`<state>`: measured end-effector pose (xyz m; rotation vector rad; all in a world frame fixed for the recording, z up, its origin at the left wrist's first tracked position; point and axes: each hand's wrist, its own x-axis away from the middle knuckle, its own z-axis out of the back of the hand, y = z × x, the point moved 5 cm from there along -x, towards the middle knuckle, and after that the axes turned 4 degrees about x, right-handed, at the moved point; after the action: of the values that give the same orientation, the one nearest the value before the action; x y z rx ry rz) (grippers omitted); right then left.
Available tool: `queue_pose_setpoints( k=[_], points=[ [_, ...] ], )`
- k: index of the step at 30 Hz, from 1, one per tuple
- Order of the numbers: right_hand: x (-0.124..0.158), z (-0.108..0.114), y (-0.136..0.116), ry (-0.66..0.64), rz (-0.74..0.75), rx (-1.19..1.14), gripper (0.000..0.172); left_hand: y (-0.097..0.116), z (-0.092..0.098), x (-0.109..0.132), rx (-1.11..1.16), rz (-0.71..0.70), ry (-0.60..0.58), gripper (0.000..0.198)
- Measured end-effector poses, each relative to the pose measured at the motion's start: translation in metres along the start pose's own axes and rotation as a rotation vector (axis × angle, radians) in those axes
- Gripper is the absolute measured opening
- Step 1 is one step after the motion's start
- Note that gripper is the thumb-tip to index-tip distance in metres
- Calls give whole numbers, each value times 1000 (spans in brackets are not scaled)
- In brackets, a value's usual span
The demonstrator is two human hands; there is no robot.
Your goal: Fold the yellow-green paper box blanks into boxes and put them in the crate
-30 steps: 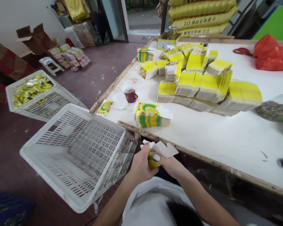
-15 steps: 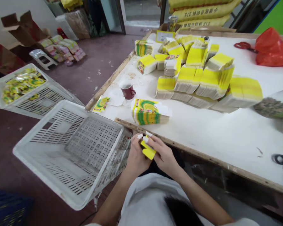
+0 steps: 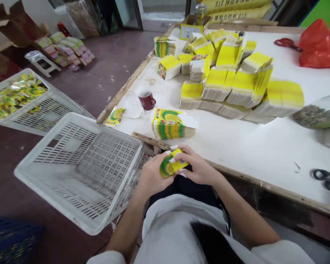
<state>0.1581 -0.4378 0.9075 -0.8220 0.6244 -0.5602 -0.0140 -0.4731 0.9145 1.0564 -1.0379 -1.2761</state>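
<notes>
Between both hands, over my lap at the table's edge, is a small yellow and green carton (image 3: 167, 165). My left hand (image 3: 154, 176) wraps round its left side, and my right hand (image 3: 195, 165) pinches its yellow right end. White coverings show on several fingertips. Just beyond them on the table lies a fanned stack of printed flat cartons (image 3: 169, 124). To its left are a maroon mug (image 3: 146, 99) and a single flat carton (image 3: 116, 116).
A white plastic crate (image 3: 79, 172) stands on the floor at my left, with another crate (image 3: 57, 110) of yellow packets behind it. Yellow carton stacks (image 3: 218, 88) cover the table's middle. Black scissors (image 3: 326, 179), a red bag (image 3: 320, 46) and a clear bag (image 3: 313, 113) lie right.
The carton has been turned, so its printed green face now shows beside the yellow part. Both hands have risen slightly, and my right hand has shifted a little to the right.
</notes>
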Motion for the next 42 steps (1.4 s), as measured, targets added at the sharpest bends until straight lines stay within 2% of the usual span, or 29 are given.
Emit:
queue_pose_setpoints(
  k=[2,5,8,10,14,16,20,23,26,29,31,33,35,38,42],
  points=[
    [0,-6,3,122,-19,10,56,0,0,-1,-86,-60,47,57],
    [0,-18,6,144,15,-25,78,-6,-1,1,-98,-89,64,58],
    [-4,-24,11,117,-21,-14,67,-15,0,5,-89,-89,85,61],
    [-7,-26,13,95,-47,34,61,-18,0,6,-172,-98,90,60],
    [-10,-26,13,129,42,67,59,-12,0,3,-370,-186,15,60],
    [-8,-24,14,140,72,84,51,-7,3,1,-415,-236,14,61],
    [-4,-20,19,58,74,127,35,-4,9,0,-423,-236,27,58],
    [-5,-12,15,48,99,148,26,-6,8,2,-395,-214,5,59],
    [-7,-5,9,102,105,174,17,-11,9,4,-310,-195,59,66],
    [-7,1,7,255,75,211,18,-20,17,7,-143,-102,289,81],
    [-4,0,8,325,55,237,20,-31,19,9,100,27,377,77],
    [-3,-5,11,332,48,258,20,-39,15,9,373,146,376,61],
    [-2,-10,13,301,51,269,21,-40,13,8,538,208,385,50],
    [-1,-12,15,252,61,268,23,-39,13,3,624,274,415,47],
    [-3,-3,15,171,84,272,22,-40,12,-3,683,351,379,52]
  ],
)
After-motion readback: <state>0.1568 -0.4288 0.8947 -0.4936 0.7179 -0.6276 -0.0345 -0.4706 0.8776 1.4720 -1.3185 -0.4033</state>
